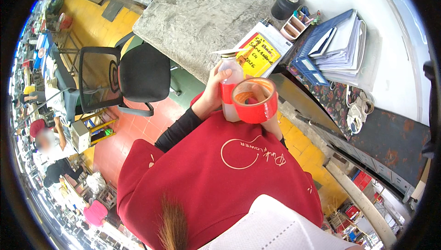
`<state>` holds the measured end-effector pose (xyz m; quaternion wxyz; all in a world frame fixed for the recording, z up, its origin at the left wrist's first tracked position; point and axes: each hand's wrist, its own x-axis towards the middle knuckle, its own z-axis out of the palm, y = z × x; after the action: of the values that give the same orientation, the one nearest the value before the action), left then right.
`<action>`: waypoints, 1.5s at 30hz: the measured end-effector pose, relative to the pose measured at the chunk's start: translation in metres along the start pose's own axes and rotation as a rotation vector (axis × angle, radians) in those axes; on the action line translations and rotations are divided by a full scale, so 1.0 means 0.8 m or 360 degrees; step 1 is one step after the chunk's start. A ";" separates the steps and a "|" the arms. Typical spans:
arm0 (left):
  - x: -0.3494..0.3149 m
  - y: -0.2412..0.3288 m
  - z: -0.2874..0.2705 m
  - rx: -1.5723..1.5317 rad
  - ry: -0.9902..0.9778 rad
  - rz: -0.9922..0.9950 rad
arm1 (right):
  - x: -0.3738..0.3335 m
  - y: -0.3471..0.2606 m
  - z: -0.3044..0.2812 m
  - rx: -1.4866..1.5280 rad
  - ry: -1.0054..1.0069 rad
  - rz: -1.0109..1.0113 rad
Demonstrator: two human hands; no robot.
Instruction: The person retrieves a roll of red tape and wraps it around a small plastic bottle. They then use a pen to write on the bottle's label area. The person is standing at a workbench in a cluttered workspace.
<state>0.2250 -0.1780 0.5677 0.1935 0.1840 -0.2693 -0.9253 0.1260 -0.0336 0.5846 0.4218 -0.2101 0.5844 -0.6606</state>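
Observation:
My left hand [212, 89] is wrapped round a translucent plastic bottle [232, 72], held upright in front of my chest. A band of red tape [227, 93] runs round the bottle's middle, and a thin pale piece sticks out at its dark neck. Close against the bottle's right side is a roll of red tape [257, 112], with a brown cardboard core. My right hand [272, 123] grips this roll from behind, with fingers showing through the core; the roll hides much of the hand. Whether the band and the roll are joined cannot be made out.
A grey worn table [197, 16] stands ahead, with a yellow-covered notebook [262, 55] at its near right corner. Farther right are a black cylinder [287, 5], a pen holder [295, 26] and a blue file box [317, 57]. A black office chair [144, 72] stands left; people work beyond.

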 end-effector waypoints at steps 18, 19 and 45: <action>0.001 0.008 0.006 0.0551 0.0338 0.0083 | -0.013 0.008 -0.002 -0.0362 0.0308 -0.0403; 0.001 0.007 0.005 0.0512 0.0229 0.0088 | -0.012 0.012 -0.005 -0.0342 0.0360 -0.0480; 0.004 0.003 -0.003 -0.0068 -0.0324 -0.0171 | -0.001 0.036 -0.012 0.0373 0.0128 0.0017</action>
<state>0.2236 -0.1827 0.5668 0.1193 0.0991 -0.2575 -0.9537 0.1278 -0.0258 0.5552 0.4232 -0.1295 0.5208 -0.7300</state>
